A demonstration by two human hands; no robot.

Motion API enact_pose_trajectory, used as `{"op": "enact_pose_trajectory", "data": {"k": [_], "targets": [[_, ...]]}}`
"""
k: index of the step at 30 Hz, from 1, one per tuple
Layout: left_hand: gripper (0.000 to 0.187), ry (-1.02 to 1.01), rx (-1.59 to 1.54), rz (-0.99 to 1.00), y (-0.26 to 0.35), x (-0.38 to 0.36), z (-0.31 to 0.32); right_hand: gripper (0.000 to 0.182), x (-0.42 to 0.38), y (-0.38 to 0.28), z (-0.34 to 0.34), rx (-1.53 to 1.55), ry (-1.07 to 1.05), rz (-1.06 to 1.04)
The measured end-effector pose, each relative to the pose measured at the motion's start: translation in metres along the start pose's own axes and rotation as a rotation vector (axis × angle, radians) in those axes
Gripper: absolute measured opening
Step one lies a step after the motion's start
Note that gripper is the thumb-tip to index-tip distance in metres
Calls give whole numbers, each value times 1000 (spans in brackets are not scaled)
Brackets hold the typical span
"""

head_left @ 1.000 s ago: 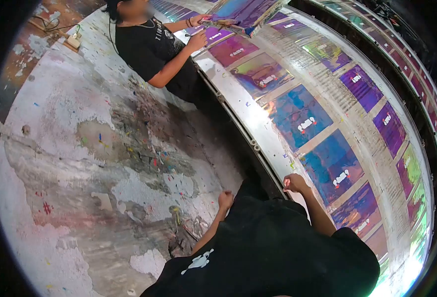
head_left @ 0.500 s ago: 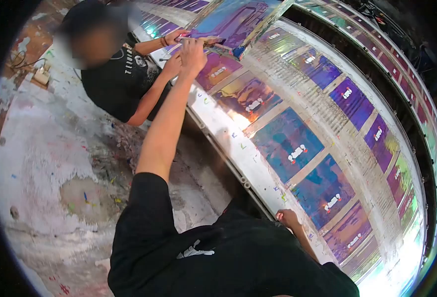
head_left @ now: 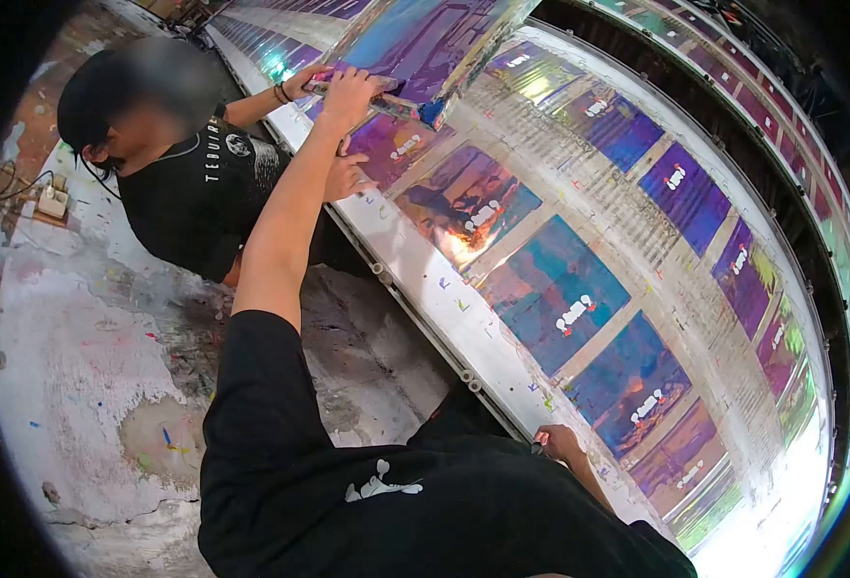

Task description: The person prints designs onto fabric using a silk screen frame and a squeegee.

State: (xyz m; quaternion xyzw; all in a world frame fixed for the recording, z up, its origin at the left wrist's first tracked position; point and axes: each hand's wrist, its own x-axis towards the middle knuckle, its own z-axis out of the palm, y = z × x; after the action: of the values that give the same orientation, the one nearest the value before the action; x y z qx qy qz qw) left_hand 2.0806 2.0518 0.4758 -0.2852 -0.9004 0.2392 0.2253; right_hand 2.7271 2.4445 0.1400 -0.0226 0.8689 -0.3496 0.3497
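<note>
My left hand [head_left: 350, 94], arm stretched forward, is closed over the near bar of a paint-stained printing frame [head_left: 487, 60] with purple and blue mesh. The frame is tilted above the long printing table [head_left: 483, 332]. My right hand [head_left: 562, 443] rests at the table's near edge, fingers curled round something small and dark that I cannot make out. Beside my right hand lies a blue and purple print [head_left: 627, 383] with white and red marks. A teal print [head_left: 555, 294] lies farther along.
A co-worker [head_left: 198, 193] in a black shirt and cap stands at the left, one hand [head_left: 301, 83] on the frame, the other [head_left: 348, 175] beside the table edge. A white socket box [head_left: 52, 200] with cables sits on the stained floor [head_left: 97, 356].
The frame and my left hand have shifted left in view. The co-worker's lower hand has moved from near my left wrist down to the table edge, fingers spread. My right hand has barely moved.
</note>
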Motion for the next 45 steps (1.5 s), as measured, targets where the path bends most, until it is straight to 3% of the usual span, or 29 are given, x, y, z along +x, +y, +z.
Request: {"op": "enact_pose_trajectory", "data": {"k": [8, 14, 16, 25, 32, 34, 39, 41, 43, 45], "targets": [[22, 78, 66, 68, -5, 1, 15, 19, -1, 1, 3, 13, -30, 40], [23, 194, -17, 104, 3, -11, -2, 20, 1, 5, 4, 15, -21, 22], [32, 187, -105, 111, 7, -16, -7, 20, 1, 4, 2, -3, -29, 14], [30, 257, -222, 146, 44, -22, -36, 21, 2, 0, -2, -40, -52, 37], [38, 247, -332, 110, 63, -27, -35, 20, 2, -1, -2, -44, -47, -1], [42, 458, -510, -45, 80, -40, -45, 20, 0, 0, -3, -42, -33, -5], [34, 686, -746, -684, 195, -147, -39, 19, -4, 7, 7, 69, 37, -29], [26, 613, -653, -708, 286, -242, 0, 20, -5, 8, 9, 136, 113, -71], [13, 362, -881, -708, 364, -323, -48, 20, -4, 18, 19, 132, 121, -84], [19, 237, -1169, -708, 423, -400, -82, 20, -3, 18, 15, 132, 109, -89]]}}
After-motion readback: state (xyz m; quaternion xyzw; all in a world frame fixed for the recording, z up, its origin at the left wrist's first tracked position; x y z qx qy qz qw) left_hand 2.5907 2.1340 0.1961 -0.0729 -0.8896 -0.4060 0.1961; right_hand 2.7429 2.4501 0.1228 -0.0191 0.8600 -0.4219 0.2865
